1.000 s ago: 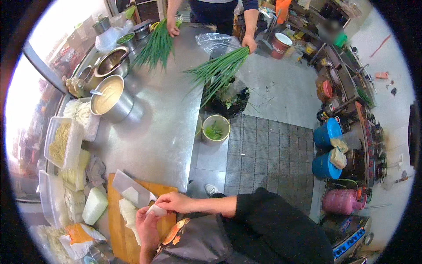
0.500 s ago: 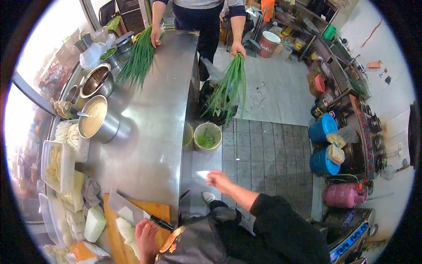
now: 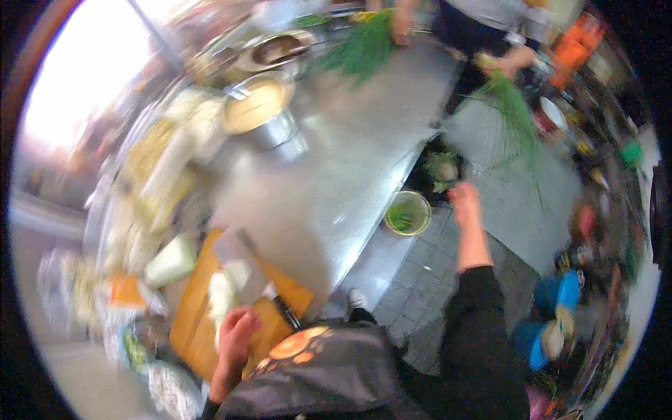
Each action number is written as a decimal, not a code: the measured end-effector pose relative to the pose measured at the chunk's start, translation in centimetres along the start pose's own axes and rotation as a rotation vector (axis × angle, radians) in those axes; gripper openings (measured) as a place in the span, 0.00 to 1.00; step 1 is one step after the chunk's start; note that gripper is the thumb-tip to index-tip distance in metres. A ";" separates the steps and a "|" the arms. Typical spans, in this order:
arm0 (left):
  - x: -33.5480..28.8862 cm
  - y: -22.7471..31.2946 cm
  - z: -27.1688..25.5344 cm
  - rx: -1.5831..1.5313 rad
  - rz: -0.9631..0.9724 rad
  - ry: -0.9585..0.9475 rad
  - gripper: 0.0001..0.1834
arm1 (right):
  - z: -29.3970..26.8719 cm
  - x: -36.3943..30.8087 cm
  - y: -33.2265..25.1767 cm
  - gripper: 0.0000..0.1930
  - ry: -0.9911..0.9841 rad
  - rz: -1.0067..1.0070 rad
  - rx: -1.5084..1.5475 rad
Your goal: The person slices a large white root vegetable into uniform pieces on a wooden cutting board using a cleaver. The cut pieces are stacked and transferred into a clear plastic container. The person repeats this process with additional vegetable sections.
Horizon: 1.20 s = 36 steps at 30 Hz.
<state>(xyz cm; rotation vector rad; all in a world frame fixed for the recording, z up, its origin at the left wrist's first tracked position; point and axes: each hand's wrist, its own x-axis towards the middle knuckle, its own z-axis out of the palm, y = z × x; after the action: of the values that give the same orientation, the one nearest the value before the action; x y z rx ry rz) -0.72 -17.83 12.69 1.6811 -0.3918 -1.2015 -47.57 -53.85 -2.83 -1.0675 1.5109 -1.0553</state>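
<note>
My left hand (image 3: 236,332), fingers curled in, is over the wooden cutting board (image 3: 192,329), beside a long white vegetable piece (image 3: 221,297). Nothing shows in its fingers. A cleaver lies on the board, its black handle (image 3: 285,309) apart from that hand, and a white slice (image 3: 239,274) sits by its blade (image 3: 231,246). Stretched out over the floor, my right hand (image 3: 465,201) is near a black-lined bin (image 3: 428,168) with pale green scraps (image 3: 444,171) in it. Motion smears its fingers, so whether they hold anything is unclear.
A co-worker across the steel table (image 3: 336,161) holds green stalks (image 3: 514,119) in one hand; more stalks (image 3: 364,49) lie under the other. A pot of beige paste (image 3: 259,108) stands left. A bucket with greens (image 3: 407,213) stands by the table's edge. Blue barrels (image 3: 560,290) are right.
My right hand has moved forward to the bin; the white piece it held no longer shows. My left hand has come away from the cleaver handle. The whole view has turned and blurred.
</note>
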 end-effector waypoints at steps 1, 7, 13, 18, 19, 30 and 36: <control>0.6 -0.1 -1.0 0.035 0.079 -0.020 0.10 | 0.1 0.5 -0.4 0.08 0.128 0.069 0.552; 3.0 2.2 -9.1 0.097 0.269 0.247 0.10 | 11.3 -10.0 -4.3 0.14 -0.283 0.081 0.266; 11.7 -1.6 -12.2 0.442 0.359 0.187 0.16 | 23.4 -18.6 -6.7 0.12 -0.802 0.113 0.055; 16.2 -0.9 -9.4 0.856 0.338 0.114 0.16 | 30.1 -24.4 -7.1 0.14 -0.961 -0.160 -0.332; 16.0 -0.2 -8.9 0.796 0.250 0.054 0.16 | 31.3 -25.2 -7.2 0.14 -0.962 -0.210 -0.402; 14.9 -1.3 -9.9 0.782 0.321 -0.134 0.12 | 38.4 -29.7 -8.1 0.11 -0.672 -0.584 -0.792; 12.4 -3.5 -11.3 0.274 0.326 -0.285 0.07 | 40.5 -30.9 -7.5 0.10 -0.745 -0.563 -0.822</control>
<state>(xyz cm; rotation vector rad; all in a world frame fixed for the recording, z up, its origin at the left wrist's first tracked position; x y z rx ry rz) 13.57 -19.17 3.35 1.5932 -1.0060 -1.1796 -2.37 -30.41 4.97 -2.2460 1.0117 -0.2308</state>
